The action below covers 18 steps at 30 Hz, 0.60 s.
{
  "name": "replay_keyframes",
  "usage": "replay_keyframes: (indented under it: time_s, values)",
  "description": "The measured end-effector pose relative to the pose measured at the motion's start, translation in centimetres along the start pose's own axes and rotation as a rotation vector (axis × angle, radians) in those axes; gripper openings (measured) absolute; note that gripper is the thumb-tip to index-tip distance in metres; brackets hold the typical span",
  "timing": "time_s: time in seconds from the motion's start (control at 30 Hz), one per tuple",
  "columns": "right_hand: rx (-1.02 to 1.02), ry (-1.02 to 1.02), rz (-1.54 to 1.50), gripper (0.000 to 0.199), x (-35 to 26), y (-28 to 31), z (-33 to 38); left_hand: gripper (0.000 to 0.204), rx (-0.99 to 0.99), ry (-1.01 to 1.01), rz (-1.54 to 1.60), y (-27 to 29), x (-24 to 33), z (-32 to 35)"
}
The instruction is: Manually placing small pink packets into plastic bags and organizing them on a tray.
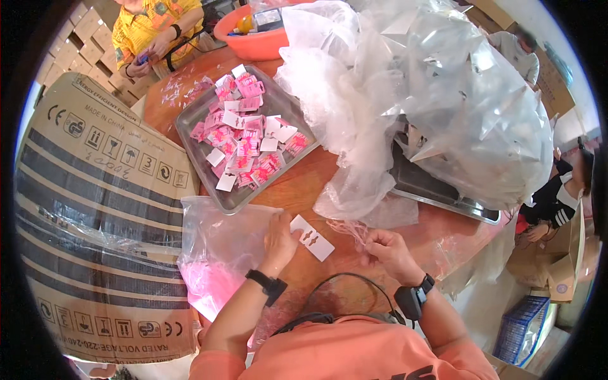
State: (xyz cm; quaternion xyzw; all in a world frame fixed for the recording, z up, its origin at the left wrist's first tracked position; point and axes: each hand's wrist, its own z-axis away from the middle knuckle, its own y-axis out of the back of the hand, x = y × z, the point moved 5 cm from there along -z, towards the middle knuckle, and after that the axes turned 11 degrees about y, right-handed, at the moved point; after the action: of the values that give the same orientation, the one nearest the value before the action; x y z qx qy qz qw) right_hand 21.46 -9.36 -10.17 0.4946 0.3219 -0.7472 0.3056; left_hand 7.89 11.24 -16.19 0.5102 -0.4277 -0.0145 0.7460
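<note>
My left hand [279,239] is closed on the edge of white hang cards [317,246] with punched hanger holes, held just above the brown table; I cannot tell whether they are separate. Across from it, my right hand [390,254] pinches thin pink strands [352,230] that trail onto the table. Beyond both hands stands a grey metal tray [235,204] heaped with pink-and-white carded packs [246,142]. A clear plastic bag [218,221] with bright pink contents [212,288] lies beside my left wrist.
Big clear plastic bags [443,95] pile over a second dark tray [437,193] at the right. A large cardboard box [104,221] flanks the table's left side. At the back are an orange basin [256,45] and a person in a yellow shirt [152,28]. Others sit at the right.
</note>
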Motion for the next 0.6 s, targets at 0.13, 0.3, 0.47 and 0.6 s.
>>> replay_keyframes:
  time_s: [0.13,0.3,0.47,0.6]
  values:
    - [-0.053,-0.002,-0.116,0.003,-1.3,0.6,1.5,0.024,-0.044,0.087,0.022,-0.4,-1.7,-0.2]
    - [-0.075,0.081,-0.059,0.006,-2.5,0.3,2.5,0.012,-0.180,0.415,0.747,3.0,1.1,3.7]
    - [-0.084,0.152,0.001,0.007,-3.5,-0.7,4.0,0.012,-0.087,0.428,1.042,5.2,3.1,8.5]
    - [-0.027,0.229,0.002,0.007,-3.6,-0.8,4.8,0.015,-0.078,0.427,1.161,5.5,3.7,10.2]
